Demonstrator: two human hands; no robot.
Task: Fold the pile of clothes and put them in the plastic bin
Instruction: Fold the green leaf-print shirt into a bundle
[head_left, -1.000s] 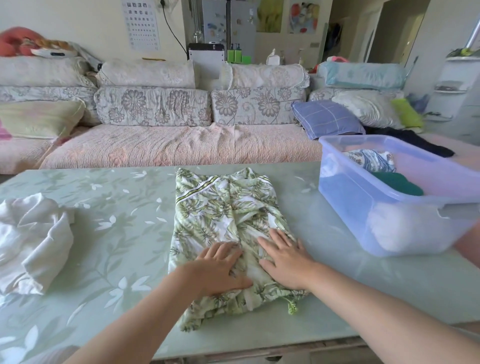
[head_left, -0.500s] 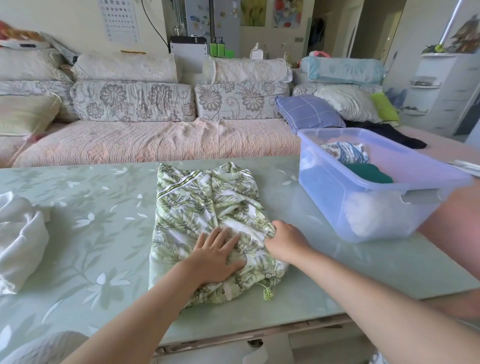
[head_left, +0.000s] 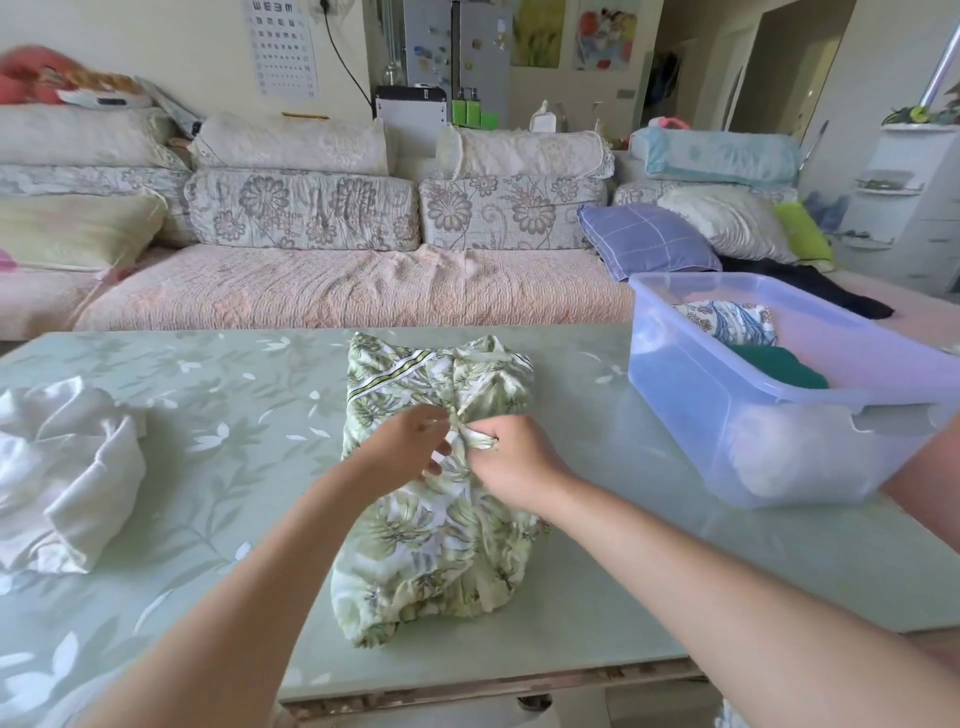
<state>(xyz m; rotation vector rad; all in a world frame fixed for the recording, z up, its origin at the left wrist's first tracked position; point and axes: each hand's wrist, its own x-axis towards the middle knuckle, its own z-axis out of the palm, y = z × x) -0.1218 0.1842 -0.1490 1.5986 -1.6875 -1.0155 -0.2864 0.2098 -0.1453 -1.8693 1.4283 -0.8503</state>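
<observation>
Green-and-white leaf-print garment (head_left: 431, 545), folded into a long bundle, lying mid-table on the pale green floral-pattern table (head_left: 234, 415), near end close to the front edge. Both bare forearms reaching in from the bottom to its middle. Left grip (head_left: 402, 449) with fingers bent down onto a little bunched-up bit of the fabric, pinching it as far as can be told (bit blurry there). Right grip (head_left: 511, 462) right beside it, fingers curled tight round the same bunch, knuckles up. Off to the left, well apart from the garment, crumpled white cloth (head_left: 62, 467) heaped on the table. Off to the right, translucent blue rectangular plastic bin (head_left: 727, 415) on the table too, near the garment but not touching. Inside it, a folded blue-and-white patterned piece (head_left: 727, 322) at the back and a dark green folded piece (head_left: 774, 366) just in front of that. Further back, beyond the table, long sofa with a pinkish quilted cover (head_left: 337, 291) and floral back cushions, plus a purple checked pillow (head_left: 644, 241) towards its right end.
</observation>
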